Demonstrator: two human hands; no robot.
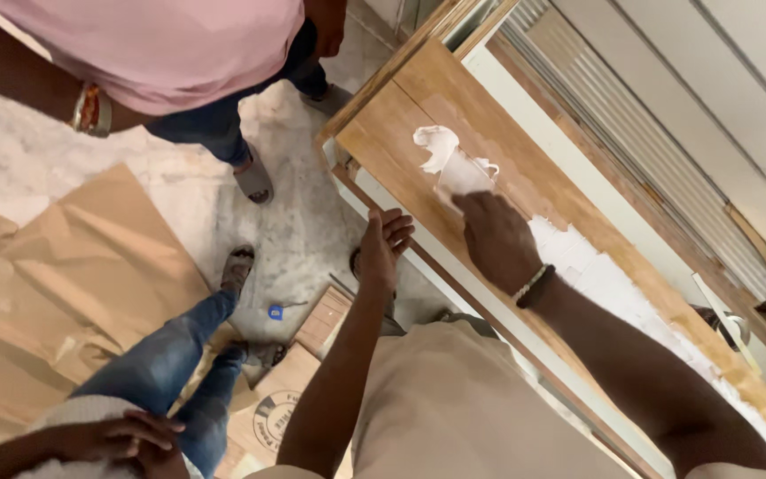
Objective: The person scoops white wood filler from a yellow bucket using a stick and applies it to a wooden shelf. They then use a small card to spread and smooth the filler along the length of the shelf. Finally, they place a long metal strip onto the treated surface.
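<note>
The right hand [496, 238] presses a scraper blade [463, 177], its grip closed on it, against the wooden door panel [401, 133]; white putty [436, 146] lies just beyond the blade, along the panel's length. The left hand [383, 248] hangs open beside the panel's edge, farther from the putty.

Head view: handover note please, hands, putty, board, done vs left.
Right hand: pressed on a putty blade, spreading white filler on the wooden board.
Left hand: open, fingers at the board's near edge, holding nothing.
Done: white coat along the strip behind the right hand.
Left: bare wood ahead of the blob.
Two other people stand nearby on the floor.
</note>
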